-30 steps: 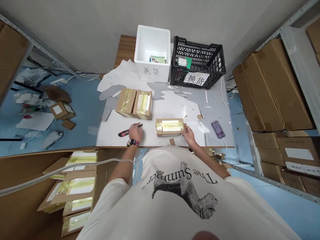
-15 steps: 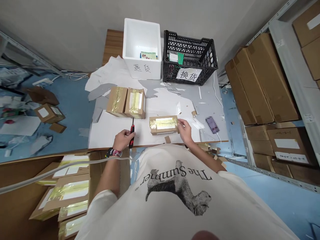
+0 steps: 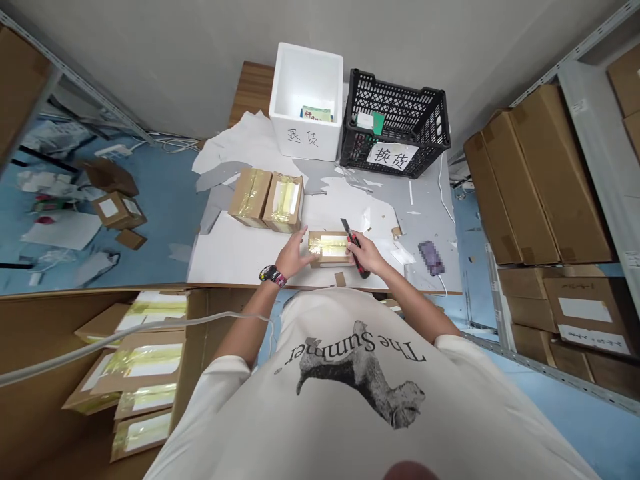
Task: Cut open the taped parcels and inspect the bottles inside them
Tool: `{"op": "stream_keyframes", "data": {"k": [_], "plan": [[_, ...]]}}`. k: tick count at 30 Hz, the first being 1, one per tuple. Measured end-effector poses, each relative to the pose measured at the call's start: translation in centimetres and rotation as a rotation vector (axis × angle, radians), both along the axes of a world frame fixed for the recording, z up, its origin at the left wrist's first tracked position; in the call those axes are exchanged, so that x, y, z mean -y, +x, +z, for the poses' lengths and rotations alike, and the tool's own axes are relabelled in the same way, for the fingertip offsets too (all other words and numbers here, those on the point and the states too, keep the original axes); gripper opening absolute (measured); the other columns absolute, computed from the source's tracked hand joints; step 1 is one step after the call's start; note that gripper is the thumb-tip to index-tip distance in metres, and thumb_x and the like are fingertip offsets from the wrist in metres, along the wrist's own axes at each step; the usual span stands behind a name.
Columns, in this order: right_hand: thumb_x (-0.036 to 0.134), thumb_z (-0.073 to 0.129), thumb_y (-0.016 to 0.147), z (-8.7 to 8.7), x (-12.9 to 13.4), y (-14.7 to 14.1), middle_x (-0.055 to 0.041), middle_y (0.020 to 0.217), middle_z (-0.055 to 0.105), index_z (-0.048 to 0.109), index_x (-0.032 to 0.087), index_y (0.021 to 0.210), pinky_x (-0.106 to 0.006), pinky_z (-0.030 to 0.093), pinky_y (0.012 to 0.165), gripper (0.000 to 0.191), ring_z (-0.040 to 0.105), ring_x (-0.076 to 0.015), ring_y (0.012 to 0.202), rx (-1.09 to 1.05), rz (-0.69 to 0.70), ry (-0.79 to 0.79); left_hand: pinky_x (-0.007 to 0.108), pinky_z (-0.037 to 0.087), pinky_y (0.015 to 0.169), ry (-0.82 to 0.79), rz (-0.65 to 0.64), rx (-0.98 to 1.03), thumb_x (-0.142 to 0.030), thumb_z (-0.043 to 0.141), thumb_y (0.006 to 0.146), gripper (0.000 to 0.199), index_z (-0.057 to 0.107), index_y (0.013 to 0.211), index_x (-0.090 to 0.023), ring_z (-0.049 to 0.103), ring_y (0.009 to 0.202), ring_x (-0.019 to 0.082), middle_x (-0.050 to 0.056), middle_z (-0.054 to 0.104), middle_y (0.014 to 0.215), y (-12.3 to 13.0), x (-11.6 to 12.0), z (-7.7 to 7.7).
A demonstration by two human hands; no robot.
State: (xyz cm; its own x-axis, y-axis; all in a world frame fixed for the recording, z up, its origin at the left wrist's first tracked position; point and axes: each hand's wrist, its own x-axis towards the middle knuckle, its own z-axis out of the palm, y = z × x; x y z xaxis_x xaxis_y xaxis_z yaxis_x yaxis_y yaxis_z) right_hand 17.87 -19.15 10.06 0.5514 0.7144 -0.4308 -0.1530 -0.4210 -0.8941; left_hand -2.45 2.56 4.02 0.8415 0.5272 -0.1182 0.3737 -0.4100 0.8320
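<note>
Paper-strewn table [image 3: 435,217], grey wall [image 3: 200,47] — right hand [image 3: 367,253] clamped on cutter [image 3: 354,239], left hand [image 3: 291,256] spread by parcel [image 3: 327,245]

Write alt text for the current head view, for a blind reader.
A person's right hand holds a red-and-black box cutter at the right end of a taped carton, the open left hand at its left end. On the table, two more taped boxes stand farther left, with a white bin and black crate behind.

Parcel [image 3: 327,247] on bench [image 3: 225,260] near front edge, between left hand [image 3: 293,255] and right hand [image 3: 367,253] (cutter [image 3: 354,239] in the latter). Two boxes [image 3: 250,197] behind it, leftward. At back: bin [image 3: 303,148], crate [image 3: 356,152] to its right.
</note>
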Motion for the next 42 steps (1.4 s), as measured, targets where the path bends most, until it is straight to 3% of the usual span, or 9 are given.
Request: {"op": "stream_keyframes", "data": {"k": [4, 6, 9, 14, 20, 27, 33, 38, 42], "plan": [[0.031, 0.054, 0.117, 3.0, -0.9, 1.9, -0.0126, 0.126, 0.085, 0.070, 0.021, 0.151, -0.039, 0.062, 0.097, 0.038, 0.081, -0.0289, 0.104, 0.560, 0.646, -0.396, 0.053, 0.037, 0.144, -0.056, -0.214, -0.072, -0.053, 0.098, 0.077, 0.126, 0.040, 0.185, -0.024, 0.040, 0.175, 0.041, 0.015, 0.041, 0.190, 1.2, -0.9, -3.0], [0.032, 0.051, 0.120, 4.1, -2.4, 1.8, -0.0174, 0.138, 0.083, 0.071, 0.019, 0.148, -0.039, 0.059, 0.104, 0.038, 0.079, -0.0336, 0.125, 0.753, 0.850, -0.507, 0.053, 0.035, 0.145, -0.105, -0.249, -0.086, -0.058, 0.100, 0.075, 0.131, 0.039, 0.186, -0.025, 0.040, 0.176, 0.041, 0.015, 0.041, 0.190, 1.7, -1.2, -3.8], [0.032, 0.045, 0.122, 4.6, -4.9, 0.9, -0.0209, 0.136, 0.083, 0.072, 0.016, 0.146, -0.040, 0.058, 0.106, 0.039, 0.078, -0.0352, 0.129, 0.906, 1.038, -0.563, 0.050, 0.038, 0.143, -0.156, -0.250, -0.060, -0.064, 0.100, 0.073, 0.134, 0.039, 0.187, -0.026, 0.048, 0.171, 0.039, 0.014, 0.045, 0.188, 2.0, -1.5, -4.4], [0.019, 0.042, 0.119, 4.3, -8.0, -0.7, -0.0246, 0.139, 0.082, 0.070, 0.010, 0.145, -0.043, 0.057, 0.110, 0.039, 0.078, -0.0364, 0.134, 1.060, 1.210, -0.526, 0.047, 0.043, 0.140, -0.184, -0.234, -0.056, -0.065, 0.100, 0.072, 0.133, 0.041, 0.185, -0.028, 0.052, 0.168, 0.038, 0.010, 0.049, 0.186, 1.7, -1.3, -4.4], [0.013, 0.043, 0.116, 5.3, -9.6, -2.1, -0.0276, 0.138, 0.081, 0.066, 0.004, 0.148, -0.045, 0.061, 0.106, 0.040, 0.079, -0.0371, 0.134, 1.106, 1.329, -0.603, 0.048, 0.049, 0.135, -0.150, -0.225, -0.084, -0.063, 0.101, 0.071, 0.131, 0.043, 0.184, -0.032, 0.056, 0.165, 0.038, 0.008, 0.051, 0.185, 1.4, -0.8, -4.2], [0.012, 0.048, 0.114, 4.7, -8.5, -1.5, -0.0274, 0.135, 0.082, 0.067, 0.005, 0.149, -0.044, 0.063, 0.103, 0.040, 0.081, -0.0371, 0.129, 1.109, 1.401, -0.629, 0.043, 0.057, 0.126, -0.061, -0.220, -0.207, -0.063, 0.099, 0.077, 0.126, 0.041, 0.185, -0.038, 0.062, 0.160, 0.037, 0.003, 0.049, 0.187, 0.9, -0.5, -3.0], [0.004, 0.064, 0.103, 4.1, -4.8, 1.8, -0.0277, 0.136, 0.082, 0.075, 0.006, 0.140, -0.040, 0.064, 0.097, 0.039, 0.081, -0.0370, 0.129, 1.052, 1.418, -0.909, 0.042, 0.059, 0.122, -0.035, -0.232, -0.265, -0.066, 0.098, 0.079, 0.126, 0.037, 0.186, -0.044, 0.066, 0.156, 0.036, -0.001, 0.051, 0.185, 0.8, -0.7, -2.6], [0.003, 0.055, 0.108, 5.1, 0.0, 4.5, -0.0285, 0.132, 0.083, 0.068, 0.007, 0.152, -0.042, 0.063, 0.097, 0.047, 0.083, -0.0390, 0.128, 1.042, 1.292, -0.976, 0.043, 0.057, 0.127, 0.008, -0.243, -0.280, -0.069, 0.096, 0.080, 0.124, 0.037, 0.186, -0.045, 0.060, 0.163, 0.036, -0.002, 0.049, 0.187, 0.9, -0.7, -2.4], [0.004, 0.049, 0.108, 5.3, 1.8, 5.0, -0.0290, 0.130, 0.083, 0.062, 0.007, 0.156, -0.043, 0.061, 0.096, 0.050, 0.083, -0.0389, 0.127, 1.022, 1.264, -1.005, 0.044, 0.055, 0.130, 0.027, -0.242, -0.318, -0.070, 0.096, 0.079, 0.125, 0.036, 0.186, -0.046, 0.060, 0.163, 0.036, -0.002, 0.050, 0.186, 0.9, -0.6, -2.1]]}}
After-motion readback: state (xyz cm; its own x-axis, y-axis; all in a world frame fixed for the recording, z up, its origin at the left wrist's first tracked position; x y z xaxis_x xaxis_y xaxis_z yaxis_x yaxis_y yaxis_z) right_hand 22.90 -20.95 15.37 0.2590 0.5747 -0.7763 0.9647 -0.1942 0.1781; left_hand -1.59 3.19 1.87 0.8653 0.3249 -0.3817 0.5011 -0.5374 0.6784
